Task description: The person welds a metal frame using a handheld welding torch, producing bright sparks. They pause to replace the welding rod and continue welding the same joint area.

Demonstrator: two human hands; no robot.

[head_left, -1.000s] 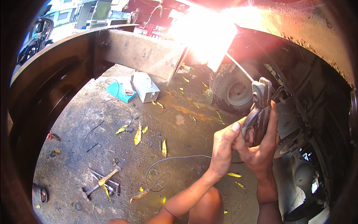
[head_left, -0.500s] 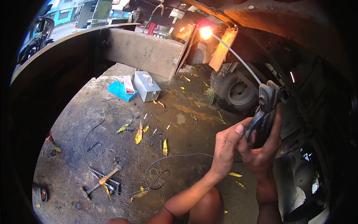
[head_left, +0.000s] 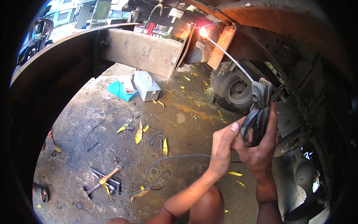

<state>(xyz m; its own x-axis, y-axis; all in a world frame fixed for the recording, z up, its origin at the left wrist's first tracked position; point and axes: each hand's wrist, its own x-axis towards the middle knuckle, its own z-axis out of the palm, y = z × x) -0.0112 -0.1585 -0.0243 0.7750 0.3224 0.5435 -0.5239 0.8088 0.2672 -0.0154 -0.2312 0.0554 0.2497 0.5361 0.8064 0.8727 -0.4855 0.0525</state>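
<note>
My right hand (head_left: 263, 155) wraps round the black grip of a welding electrode holder (head_left: 255, 118). Beside it, my left hand (head_left: 223, 147) is closed against the holder's lower grip, its thumb pointing up. From the holder's jaws a thin grey welding rod (head_left: 232, 58) slants up and left. At the rod's far end a bright arc (head_left: 203, 32) glows, next to a rusty metal plate (head_left: 222, 46) under the vehicle frame. The glare hides the exact spot where rod and metal meet.
A steel beam (head_left: 145, 52) crosses the upper left. On the wet concrete are a grey metal box (head_left: 146, 86), a blue case (head_left: 121, 92), a hammer (head_left: 100, 182) and a black cable (head_left: 160, 159). Behind the rod is a truck wheel (head_left: 236, 89). A sandalled foot (head_left: 41, 193) shows at left.
Both hands and the holder have shifted slightly left and down. The arc's glow has shrunk, and the orange light on the plate has dimmed. The flying spark at right is gone.
</note>
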